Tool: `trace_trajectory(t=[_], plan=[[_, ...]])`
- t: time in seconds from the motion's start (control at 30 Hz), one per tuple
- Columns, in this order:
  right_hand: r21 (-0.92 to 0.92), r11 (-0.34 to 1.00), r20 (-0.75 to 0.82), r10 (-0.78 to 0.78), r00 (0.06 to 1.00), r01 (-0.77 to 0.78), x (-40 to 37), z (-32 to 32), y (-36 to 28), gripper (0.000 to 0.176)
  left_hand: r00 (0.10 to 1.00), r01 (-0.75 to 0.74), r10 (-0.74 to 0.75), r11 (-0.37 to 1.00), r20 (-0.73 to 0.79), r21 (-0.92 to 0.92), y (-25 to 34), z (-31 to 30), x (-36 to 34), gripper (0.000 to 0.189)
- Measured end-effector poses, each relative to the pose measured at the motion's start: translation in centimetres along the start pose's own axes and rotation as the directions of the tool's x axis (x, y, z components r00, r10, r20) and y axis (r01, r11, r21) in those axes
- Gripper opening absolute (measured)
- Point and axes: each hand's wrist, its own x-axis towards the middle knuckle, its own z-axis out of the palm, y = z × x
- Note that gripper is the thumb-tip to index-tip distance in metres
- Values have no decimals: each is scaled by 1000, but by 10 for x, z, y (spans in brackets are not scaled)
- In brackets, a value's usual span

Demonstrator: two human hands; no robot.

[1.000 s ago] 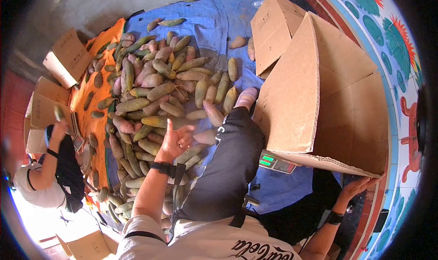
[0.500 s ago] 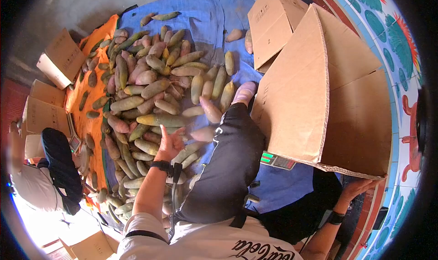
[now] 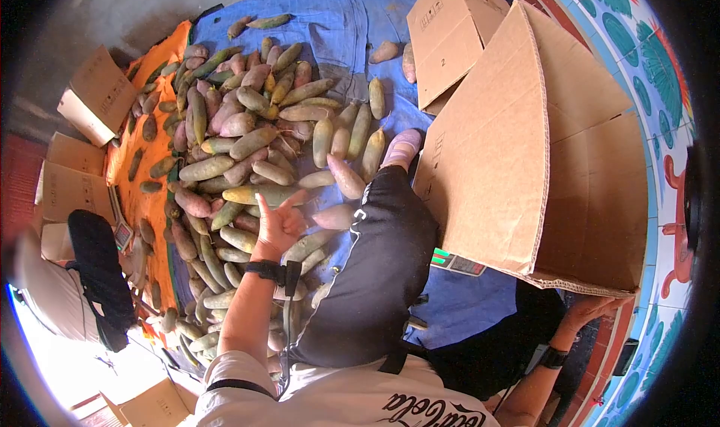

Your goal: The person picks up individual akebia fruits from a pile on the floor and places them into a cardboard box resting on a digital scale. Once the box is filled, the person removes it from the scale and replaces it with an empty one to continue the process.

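Observation:
My left hand [image 3: 281,226] hovers over the heap of long green and reddish radishes [image 3: 255,143], thumb and index finger apart. It holds nothing. At the right, my right hand [image 3: 592,311] is at the lower corner of a large open cardboard box [image 3: 487,149], its fingers against the box's edge and partly hidden. The box is tilted, and its inside cannot be seen to the bottom. Under its near edge shows a scale with a green lit display [image 3: 457,262].
Another cardboard box [image 3: 450,41] stands behind the large one. Blue sheeting [image 3: 322,22] and an orange sheet [image 3: 139,194] lie under the radishes. At the left, a person [image 3: 67,292] is beside more boxes [image 3: 100,97]. A tiled wall [image 3: 660,127] runs along the right.
My left hand has turned slightly, its thumb and index finger spread wider. The large box's near edge has shifted slightly. My right hand stays at the box corner.

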Motion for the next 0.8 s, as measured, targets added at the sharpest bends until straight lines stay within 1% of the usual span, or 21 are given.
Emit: trace_trajectory(t=[0.07, 0.2, 0.27, 0.3, 0.37, 0.4, 0.47, 0.6, 0.67, 0.7, 0.77, 0.8], plan=[[-25, 1000, 9, 11, 1000, -10, 0, 0, -4, 84, 998, -54, 53, 997, -16, -52, 4, 3, -2, 97], [-26, 999, 3, 34, 999, -34, 0, 0, -3, 80, 993, -111, 111, 994, -36, 0, 12, -3, -3, 96], [-97, 995, 19, -32, 999, 34, -1, 0, 1, 76, 989, -123, 122, 992, -82, -3, 16, -9, -3, 94], [-97, 995, 16, -31, 999, 32, 0, 0, 1, 76, 989, -123, 123, 992, -80, -2, 16, -9, -2, 94], [44, 999, -3, -25, 1000, 25, 0, 0, 1, 74, 983, -137, 136, 991, -124, -3, 17, -9, -3, 92], [45, 999, -6, -23, 1000, 23, 0, 1, 3, 74, 983, -140, 138, 990, -123, -2, 17, -10, -4, 92], [-55, 998, -15, 13, 1000, -14, 0, 2, 7, 73, 986, -136, 137, 991, -96, 17, 17, -12, -5, 92], [-70, 997, -21, -21, 1000, 20, 0, 2, 13, 75, 985, -136, 135, 991, -111, 1, 17, -14, -7, 92], [-134, 990, 6, -46, 999, 46, -1, 1, 15, 72, 989, -133, 134, 991, -56, 20, 16, -22, -5, 97], [-133, 990, 7, -46, 999, 46, 0, 1, 12, 72, 989, -133, 134, 991, -56, 20, 16, -22, -6, 97], [8, 998, -9, 55, 998, -55, 1, 2, 2, 76, 987, -135, 138, 990, -80, 36, 14, -19, -8, 97], [7, 998, -9, 55, 998, -55, 1, 1, 4, 76, 987, -134, 136, 990, -81, 36, 14, -18, -9, 97]])
